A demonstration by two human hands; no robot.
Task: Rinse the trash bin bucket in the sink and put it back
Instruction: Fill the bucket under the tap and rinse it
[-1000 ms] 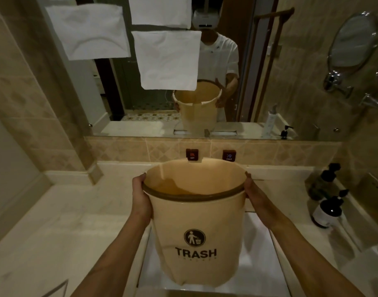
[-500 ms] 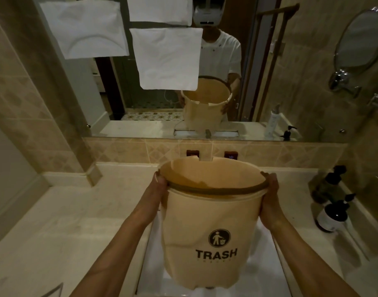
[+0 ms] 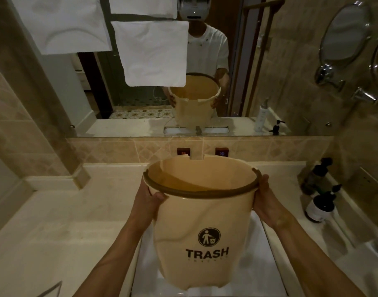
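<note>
I hold the trash bucket [image 3: 202, 221] with both hands, lifted above the white sink [image 3: 256, 273], its base clear of the basin floor. My left hand [image 3: 148, 199] grasps the bucket's left side just under the rim, thumb curled over the front wall below the dark brown rim band [image 3: 196, 192]. My right hand [image 3: 267, 200] grasps the right side at the same level, palm flat against the wall; its fingers wrap behind the bucket and are hidden. The bucket is beige, tilted slightly with its mouth toward me, so the inside wall and part of the bottom show. The front face carries a round figure logo and the word TRASH. The far rim has a rectangular notch. Behind the bucket, two small dark square fittings [image 3: 221, 152] sit in the tiled wall strip, one either side of the notch. The countertop [image 3: 66, 221] is pale stone on both sides of the sink. Two dark pump bottles [image 3: 319, 202] stand at the right end of the counter, close together. The wall mirror [image 3: 205, 61] reflects me holding the bucket; white paper sheets [image 3: 153, 54] cover its upper left. A round chrome-armed mirror [image 3: 342, 35] hangs on the right wall.
</note>
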